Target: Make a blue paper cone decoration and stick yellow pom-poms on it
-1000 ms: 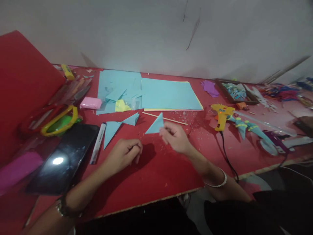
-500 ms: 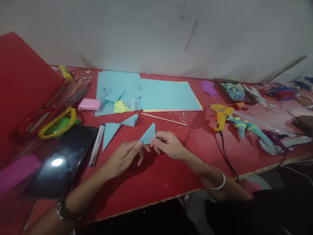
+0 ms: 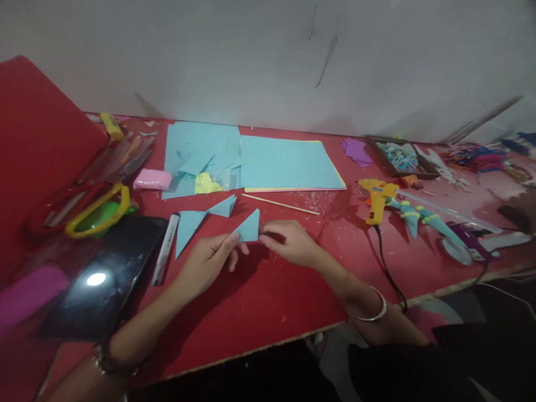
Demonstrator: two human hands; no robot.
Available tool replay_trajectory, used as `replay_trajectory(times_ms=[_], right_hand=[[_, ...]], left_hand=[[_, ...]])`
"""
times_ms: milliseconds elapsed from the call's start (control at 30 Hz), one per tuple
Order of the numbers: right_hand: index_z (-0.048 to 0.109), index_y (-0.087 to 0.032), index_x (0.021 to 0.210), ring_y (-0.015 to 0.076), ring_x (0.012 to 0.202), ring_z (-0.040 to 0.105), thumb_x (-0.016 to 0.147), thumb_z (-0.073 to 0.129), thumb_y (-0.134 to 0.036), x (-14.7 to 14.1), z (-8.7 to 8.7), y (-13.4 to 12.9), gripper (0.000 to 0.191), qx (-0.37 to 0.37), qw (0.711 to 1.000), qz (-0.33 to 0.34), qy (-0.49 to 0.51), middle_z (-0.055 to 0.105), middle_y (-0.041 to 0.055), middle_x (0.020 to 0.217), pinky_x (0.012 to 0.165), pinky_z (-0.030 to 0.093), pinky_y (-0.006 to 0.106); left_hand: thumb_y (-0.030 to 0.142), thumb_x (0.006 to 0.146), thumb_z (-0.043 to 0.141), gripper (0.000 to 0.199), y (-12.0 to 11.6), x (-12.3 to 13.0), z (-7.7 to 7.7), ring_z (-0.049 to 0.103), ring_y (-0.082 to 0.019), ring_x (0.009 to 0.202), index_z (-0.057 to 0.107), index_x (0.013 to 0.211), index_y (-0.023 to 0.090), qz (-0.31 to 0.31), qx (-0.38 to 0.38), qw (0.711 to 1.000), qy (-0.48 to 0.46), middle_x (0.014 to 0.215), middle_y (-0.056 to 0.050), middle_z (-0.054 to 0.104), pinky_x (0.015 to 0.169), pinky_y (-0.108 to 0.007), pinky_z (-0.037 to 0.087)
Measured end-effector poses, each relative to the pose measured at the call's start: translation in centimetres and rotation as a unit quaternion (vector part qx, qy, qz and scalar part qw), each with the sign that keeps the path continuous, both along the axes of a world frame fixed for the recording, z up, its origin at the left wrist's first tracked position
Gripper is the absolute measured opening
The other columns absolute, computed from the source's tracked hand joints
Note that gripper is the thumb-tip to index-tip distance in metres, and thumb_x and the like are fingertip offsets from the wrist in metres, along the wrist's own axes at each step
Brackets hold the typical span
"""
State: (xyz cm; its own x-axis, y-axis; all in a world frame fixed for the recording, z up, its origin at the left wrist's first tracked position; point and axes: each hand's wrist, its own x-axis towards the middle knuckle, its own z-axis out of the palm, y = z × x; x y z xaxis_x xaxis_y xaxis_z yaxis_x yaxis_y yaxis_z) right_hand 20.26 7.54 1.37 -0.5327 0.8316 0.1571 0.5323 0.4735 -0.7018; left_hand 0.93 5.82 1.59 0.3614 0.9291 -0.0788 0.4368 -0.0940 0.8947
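A small light-blue paper triangle (image 3: pixel 250 226) is pinched at its left corner by my left hand (image 3: pixel 211 259), thumb on top and fingers beneath. My right hand (image 3: pixel 291 243) hovers just off the triangle's right edge, thumb and forefinger slightly parted, with nothing visible between them. Left of the held piece, folded blue paper triangles (image 3: pixel 188 226) lie on the red table (image 3: pixel 251 312). A thin wooden stick (image 3: pixel 280 204) rests beyond my hands.
Blue paper sheets (image 3: pixel 288 162) lie at the back. Left are a marker (image 3: pixel 166 248), a dark phone-like slab (image 3: pixel 109 273) and scissors with yellow handles (image 3: pixel 125 198). A yellow glue gun (image 3: pixel 377 204) with its cord stands right, beside blue paper cones (image 3: pixel 439 223) and a tray (image 3: pixel 429 167).
My left hand has shifted slightly left and up with the paper triangle. My right hand's fingertips have come away from the triangle's right edge.
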Motion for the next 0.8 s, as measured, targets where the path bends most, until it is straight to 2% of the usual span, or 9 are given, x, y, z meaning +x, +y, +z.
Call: replay_trajectory(times_ms=[100, 167, 233, 300, 367, 467, 533, 633, 800], right_hand=[[0.053, -0.016, 0.114, 0.0196, 0.107, 0.050, 0.084, 0.038, -0.015, 0.5, -0.7, 0.7, 0.034, 0.094, 0.989, -0.075, -0.081, 0.058, 0.0091, 0.114, 0.092, 0.040, 0.036], [0.041, -0.014, 0.128, 0.0214, 0.122, 0.038, 0.079, 0.033, -0.003, 0.8, -1.4, 1.1, 0.051, 0.105, 0.976, -0.120, -0.147, 0.046, 0.0108, 0.129, 0.101, 0.033, 0.039], [0.035, -0.011, 0.133, 0.0224, 0.127, 0.033, 0.073, 0.029, 0.004, 1.3, -1.9, 1.6, 0.062, 0.087, 0.964, -0.143, -0.205, 0.041, 0.0126, 0.135, 0.103, 0.030, 0.041], [0.035, -0.009, 0.132, 0.0235, 0.124, 0.036, 0.074, 0.029, 0.004, 1.8, -2.1, 2.0, 0.060, 0.075, 0.957, -0.153, -0.234, 0.043, 0.0149, 0.132, 0.101, 0.032, 0.042], [0.043, -0.010, 0.126, 0.0249, 0.114, 0.043, 0.080, 0.033, -0.002, 2.1, -1.9, 2.2, 0.048, 0.080, 0.954, -0.160, -0.242, 0.050, 0.0158, 0.122, 0.095, 0.037, 0.042], [0.056, -0.013, 0.106, 0.0246, 0.099, 0.048, 0.085, 0.040, -0.012, 2.1, -1.3, 2.4, 0.026, 0.091, 0.949, -0.168, -0.252, 0.057, 0.0123, 0.104, 0.086, 0.040, 0.039], [0.058, -0.015, 0.094, 0.0230, 0.093, 0.049, 0.086, 0.042, -0.014, 2.0, -1.1, 2.3, 0.018, 0.091, 0.943, -0.170, -0.270, 0.057, 0.0101, 0.096, 0.082, 0.040, 0.036], [0.056, -0.016, 0.086, 0.0219, 0.089, 0.048, 0.086, 0.040, -0.012, 1.7, -1.1, 2.2, 0.016, 0.101, 0.933, -0.169, -0.301, 0.056, 0.0101, 0.093, 0.077, 0.039, 0.033], [0.052, -0.016, 0.085, 0.0221, 0.083, 0.048, 0.086, 0.034, -0.008, 1.8, -1.2, 2.2, 0.020, 0.110, 0.928, -0.180, -0.308, 0.057, 0.0110, 0.088, 0.071, 0.038, 0.032]], left_hand=[[0.042, 0.087, 0.030, 0.047, 0.0, 0.0, 0.0, 0.054, -0.013, 0.055, 0.053, 0.052, 0.020, 0.036, -0.001, 0.999, -0.005, 0.046, 0.002, 0.053, 0.060, -0.023, 0.040], [0.040, 0.087, 0.029, 0.050, 0.0, -0.1, 0.1, 0.054, -0.014, 0.056, 0.047, 0.044, 0.020, 0.069, 0.007, 0.998, -0.009, 0.047, 0.001, 0.054, 0.062, -0.024, 0.041], [0.039, 0.087, 0.028, 0.050, 0.0, -0.1, 0.1, 0.051, -0.013, 0.050, 0.047, 0.044, 0.020, 0.097, 0.013, 0.995, -0.012, 0.047, 0.000, 0.053, 0.057, -0.024, 0.040], [0.039, 0.087, 0.028, 0.048, 0.1, -0.1, 0.2, 0.048, -0.012, 0.045, 0.051, 0.049, 0.020, 0.115, 0.014, 0.993, -0.015, 0.047, 0.001, 0.053, 0.052, -0.024, 0.038], [0.040, 0.087, 0.030, 0.046, 0.1, -0.1, 0.2, 0.048, -0.011, 0.045, 0.054, 0.054, 0.019, 0.123, 0.017, 0.992, -0.014, 0.047, 0.002, 0.052, 0.051, -0.024, 0.037], [0.041, 0.086, 0.034, 0.041, 0.1, -0.2, 0.4, 0.048, -0.012, 0.046, 0.059, 0.063, 0.019, 0.139, 0.019, 0.990, -0.005, 0.043, 0.003, 0.050, 0.051, -0.024, 0.037], [0.043, 0.085, 0.036, 0.039, 0.1, -0.3, 0.4, 0.047, -0.012, 0.044, 0.061, 0.067, 0.019, 0.157, 0.020, 0.987, -0.006, 0.041, 0.004, 0.049, 0.050, -0.025, 0.037], [0.045, 0.083, 0.040, 0.037, 0.0, -0.6, 0.2, 0.045, -0.011, 0.042, 0.063, 0.069, 0.019, 0.185, 0.009, 0.982, -0.019, 0.040, 0.004, 0.049, 0.047, -0.024, 0.034], [0.045, 0.082, 0.044, 0.033, 0.2, -0.9, -0.3, 0.044, -0.011, 0.042, 0.062, 0.073, 0.019, 0.213, -0.022, 0.975, -0.059, 0.042, 0.004, 0.050, 0.045, -0.024, 0.033]])
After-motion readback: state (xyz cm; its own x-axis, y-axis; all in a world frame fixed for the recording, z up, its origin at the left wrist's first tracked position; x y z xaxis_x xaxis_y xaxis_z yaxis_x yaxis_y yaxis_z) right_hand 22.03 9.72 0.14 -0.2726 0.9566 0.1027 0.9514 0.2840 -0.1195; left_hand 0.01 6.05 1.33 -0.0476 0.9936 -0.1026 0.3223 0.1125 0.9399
